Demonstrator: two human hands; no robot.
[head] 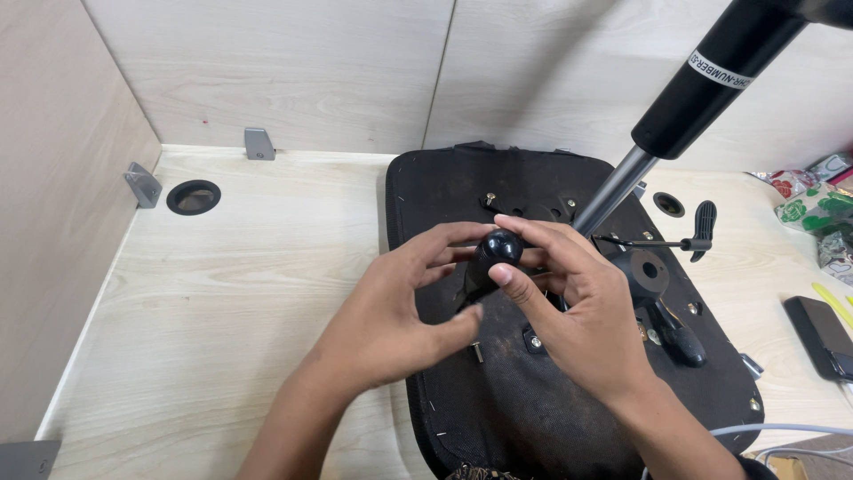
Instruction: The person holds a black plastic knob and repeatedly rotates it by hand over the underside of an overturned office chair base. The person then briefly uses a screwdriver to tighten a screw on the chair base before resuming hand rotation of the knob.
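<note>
An upturned black chair seat (524, 418) lies on the light wooden desk (231, 293), its metal mechanism plate facing up. My left hand (391, 311) and my right hand (573, 307) meet over the seat's middle, both gripping a black tool handle with a rounded top (496, 249) that stands upright on the underside. A black gas-lift cylinder (711, 76) with a silver rod (613, 191) slants up from the mechanism to the upper right. A black lever with a paddle end (702, 231) sticks out to the right.
Wooden partition walls close the desk at the back and left, with grey metal brackets (259, 143). A round cable hole (193, 196) sits at the far left. Snack packets (813, 200) and a dark phone (822, 333) lie at the right edge.
</note>
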